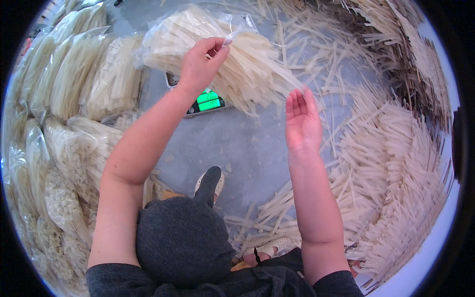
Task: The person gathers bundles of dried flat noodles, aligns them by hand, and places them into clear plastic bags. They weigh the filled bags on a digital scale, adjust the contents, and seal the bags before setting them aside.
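A clear plastic bag [182, 28] partly filled with flat, pale dried noodle-like strips [252, 70] lies over a digital scale [207, 107] with a lit green display. My left hand [204, 61] pinches the bag's edge between thumb and fingers. The strips fan out of the bag towards the right. My right hand [303, 111] is at the right end of the strips, palm up, with its fingertips by the tip of a long strip; whether it grips that strip cannot be told.
Filled clear bags of strips [74, 74] stand in rows along the left. A large heap of loose strips [386, 178] rises at the right, with thin dark sticks [412, 81] behind it. Scattered strips [311, 48] lie on the grey floor [237, 148]. My feet in light perforated shoes [221, 182] are below.
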### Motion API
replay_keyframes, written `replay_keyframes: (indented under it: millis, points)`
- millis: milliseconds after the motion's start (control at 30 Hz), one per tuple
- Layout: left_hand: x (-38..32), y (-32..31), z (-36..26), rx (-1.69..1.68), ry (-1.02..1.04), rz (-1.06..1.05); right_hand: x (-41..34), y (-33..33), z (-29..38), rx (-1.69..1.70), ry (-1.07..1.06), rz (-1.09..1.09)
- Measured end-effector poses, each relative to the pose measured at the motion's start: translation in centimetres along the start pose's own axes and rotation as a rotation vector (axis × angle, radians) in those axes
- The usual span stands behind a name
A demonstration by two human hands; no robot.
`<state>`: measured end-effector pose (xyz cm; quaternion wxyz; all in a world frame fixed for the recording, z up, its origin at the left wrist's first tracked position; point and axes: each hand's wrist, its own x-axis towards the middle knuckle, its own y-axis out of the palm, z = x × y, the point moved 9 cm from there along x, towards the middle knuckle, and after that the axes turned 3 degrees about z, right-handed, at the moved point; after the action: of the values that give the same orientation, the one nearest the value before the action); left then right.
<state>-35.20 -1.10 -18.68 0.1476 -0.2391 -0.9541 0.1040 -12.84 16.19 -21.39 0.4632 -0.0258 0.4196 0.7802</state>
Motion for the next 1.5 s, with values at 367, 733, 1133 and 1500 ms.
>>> replay_keyframes:
  millis: [367,733,1133,1500]
  points:
    - [-2.7,-1.4,-3.6,0.113,0.196,-0.048,-3.2,-9.3,10.1,-0.076,-0.228,-0.104]
    - [-12.4,7.5,-6.1,-0.570,-0.599,0.766,-8.1,-9.9,15.0,-0.202,-0.267,0.065]
    - [-16.8,9.2,0.3,-0.212,-0.603,0.815,-11.9,-7.3,14.6,-0.846,-0.506,0.045]
    - [-22.3,2.6,17.2,0.583,-0.634,0.842,-21.3,2.6,-0.8,-1.334,-0.768,1.076]
